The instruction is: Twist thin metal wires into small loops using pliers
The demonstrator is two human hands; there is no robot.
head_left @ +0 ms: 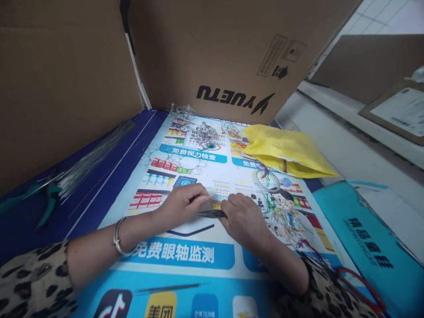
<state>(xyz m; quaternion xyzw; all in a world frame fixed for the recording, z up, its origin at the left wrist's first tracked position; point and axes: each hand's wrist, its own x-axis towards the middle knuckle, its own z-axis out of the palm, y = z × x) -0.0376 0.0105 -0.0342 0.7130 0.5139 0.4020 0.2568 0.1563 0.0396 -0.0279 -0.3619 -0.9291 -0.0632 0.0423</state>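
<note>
My right hand (243, 221) is closed around a dark, tapered tool (212, 214) that looks like the nose of pliers, pointing left. Its handles are hidden in my palm. Close beside it, my left hand (183, 202) is in a pinch near the tool's tip. Whatever lies between those fingers is too small or hidden to make out. Both hands are above a printed poster (198, 276). Thin wire tangles (207, 132) lie beyond them, and a coil of wire (268, 180) with green and purple strands lies to the right.
Teal-handled pliers (49, 205) and a bundle of thin straight wires (96, 154) lie at the left. A yellow bag (288, 148) is at the back right. Cardboard (212, 53) walls the far side. A red-handled tool (361, 282) is beside my right sleeve, near a teal box (361, 238).
</note>
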